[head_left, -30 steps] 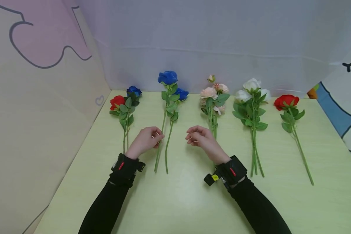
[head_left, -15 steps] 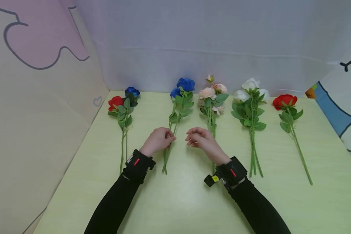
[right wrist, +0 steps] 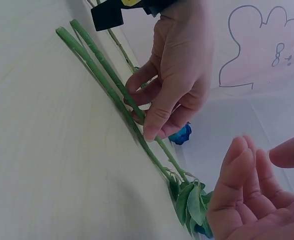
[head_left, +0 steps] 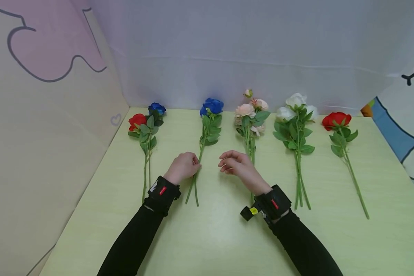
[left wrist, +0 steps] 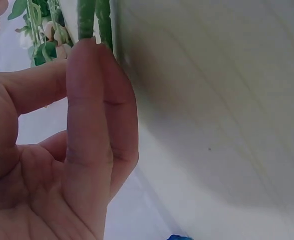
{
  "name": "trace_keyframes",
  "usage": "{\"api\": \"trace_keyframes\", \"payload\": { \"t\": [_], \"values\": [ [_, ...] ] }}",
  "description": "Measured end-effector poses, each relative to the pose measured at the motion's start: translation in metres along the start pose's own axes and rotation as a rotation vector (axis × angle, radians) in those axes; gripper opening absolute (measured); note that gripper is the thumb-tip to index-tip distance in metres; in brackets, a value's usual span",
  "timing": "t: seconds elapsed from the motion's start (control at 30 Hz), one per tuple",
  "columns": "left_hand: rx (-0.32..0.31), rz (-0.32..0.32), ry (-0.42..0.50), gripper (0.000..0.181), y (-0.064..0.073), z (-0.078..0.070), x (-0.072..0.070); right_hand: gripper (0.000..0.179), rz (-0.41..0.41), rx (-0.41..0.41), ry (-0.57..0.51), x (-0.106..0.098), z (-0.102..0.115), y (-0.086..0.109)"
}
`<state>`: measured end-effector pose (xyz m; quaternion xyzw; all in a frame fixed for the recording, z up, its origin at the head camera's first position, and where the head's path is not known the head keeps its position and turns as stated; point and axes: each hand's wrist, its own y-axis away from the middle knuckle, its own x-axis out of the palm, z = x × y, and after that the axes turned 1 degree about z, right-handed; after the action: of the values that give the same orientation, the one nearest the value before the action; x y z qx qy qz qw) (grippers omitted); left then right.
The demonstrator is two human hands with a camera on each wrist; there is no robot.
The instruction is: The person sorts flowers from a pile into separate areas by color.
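Observation:
Two blue artificial roses [head_left: 212, 106] lie side by side on the table, their heads overlapping and their leaves bunched together. My left hand [head_left: 183, 168] pinches their green stems [right wrist: 101, 75] between thumb and fingers, as the right wrist view shows. The lower stem ends spread slightly apart. In the left wrist view, the stems [left wrist: 86, 20] appear just beyond the fingertips. My right hand [head_left: 239, 170] hovers with loosely bent fingers, holding nothing. It is over the lower stems of the pale pink flowers [head_left: 245, 111] and partly hides them.
At the left lie a red rose [head_left: 137, 122] and a darker blue rose [head_left: 157, 109]. White roses [head_left: 296, 100] and a single red rose [head_left: 336, 120] lie at the right. A pale curtain [head_left: 245, 46] hangs behind the table [head_left: 214, 237].
My left hand has moved right, then slightly back left, drawing the two blue roses together so that their stems cross and heads overlap. My right hand has stayed in place.

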<state>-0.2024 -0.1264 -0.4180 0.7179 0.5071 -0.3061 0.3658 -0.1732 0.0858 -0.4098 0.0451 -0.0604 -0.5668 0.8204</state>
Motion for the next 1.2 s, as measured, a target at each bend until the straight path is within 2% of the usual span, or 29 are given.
{"api": "trace_keyframes", "payload": {
  "t": [0.43,0.53,0.83,1.07,1.2],
  "values": [
    [-0.021,-0.014,-0.054,0.028,-0.001,0.0,0.003,0.027,-0.004,0.01,0.009,-0.001,0.001,0.001],
    [-0.027,-0.016,-0.069,0.027,-0.003,0.0,0.003,0.025,-0.006,0.007,0.011,-0.002,0.002,0.002],
    [-0.066,0.025,-0.016,0.016,-0.005,0.002,0.0,0.027,-0.038,-0.009,0.072,-0.008,0.005,0.004],
    [-0.087,0.036,-0.015,0.012,-0.003,0.005,-0.005,0.028,-0.064,-0.027,0.205,-0.017,0.006,0.003],
    [-0.108,0.021,-0.02,0.011,-0.001,0.009,-0.008,0.027,-0.095,-0.053,0.362,-0.027,0.008,0.004]
  ]
}}
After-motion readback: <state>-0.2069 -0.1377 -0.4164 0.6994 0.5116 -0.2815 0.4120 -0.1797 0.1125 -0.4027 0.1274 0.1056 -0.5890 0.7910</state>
